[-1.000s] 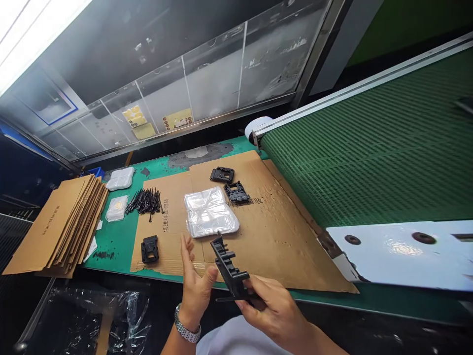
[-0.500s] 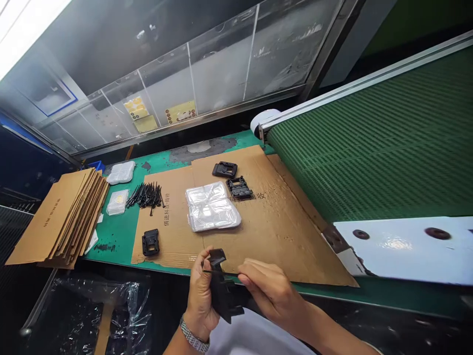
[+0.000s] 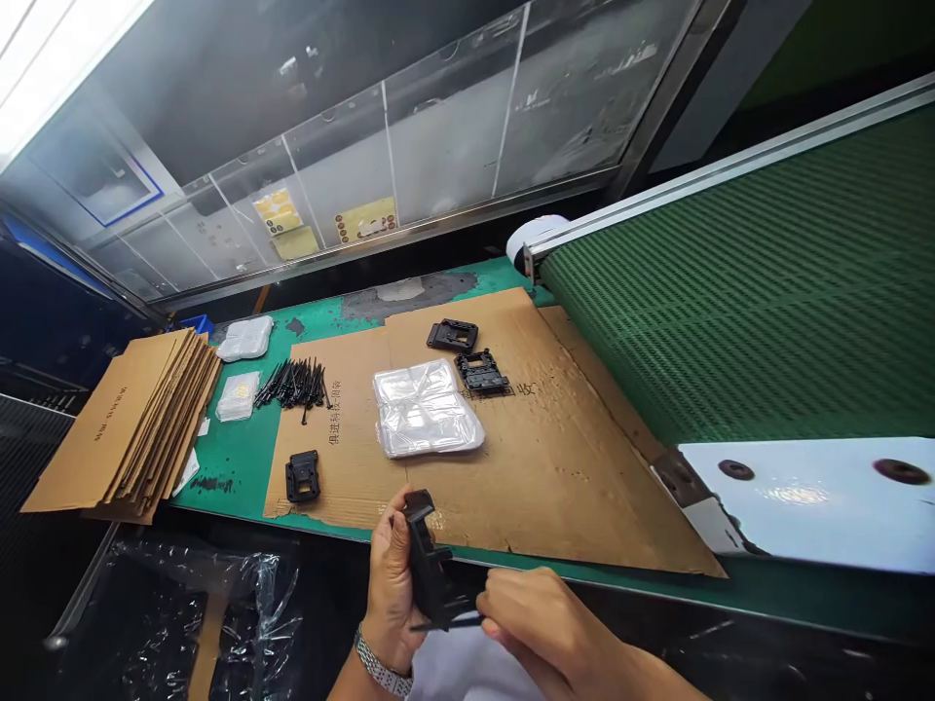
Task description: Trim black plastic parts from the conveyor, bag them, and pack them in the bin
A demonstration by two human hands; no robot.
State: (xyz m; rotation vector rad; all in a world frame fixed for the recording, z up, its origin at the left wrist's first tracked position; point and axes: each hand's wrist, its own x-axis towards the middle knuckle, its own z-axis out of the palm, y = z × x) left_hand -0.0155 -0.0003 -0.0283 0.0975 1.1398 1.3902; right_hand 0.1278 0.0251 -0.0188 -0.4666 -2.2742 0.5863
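Note:
At the table's front edge my left hand (image 3: pixel 392 574), a metal watch at its wrist, grips a black plastic housing (image 3: pixel 430 570) on end, thumb along its side. My right hand (image 3: pixel 544 623) is closed on a thin dark stick-like tool (image 3: pixel 460 621), whose far end reaches across the housing's lower end; its exact kind is unclear. On the cardboard sheet (image 3: pixel 526 487) ahead lies a stack of clear plastic bags (image 3: pixel 428 409). Beyond it sit a black frame part (image 3: pixel 453 335) and another black part (image 3: pixel 481 371). A third black part (image 3: pixel 302 477) lies to the left.
A pile of thin black pin-like pieces (image 3: pixel 296 383) lies left of the bags. Two small clear packs, one a pack (image 3: pixel 238 396) near the pile, rest on the green table. Flattened cartons (image 3: pixel 124 419) are stacked far left. A green conveyor belt (image 3: pixel 760 263) slopes up at the right.
My right hand and the thin tool have moved down from the housing's upper part to its lower end. My left hand has shifted slightly left, still holding the housing.

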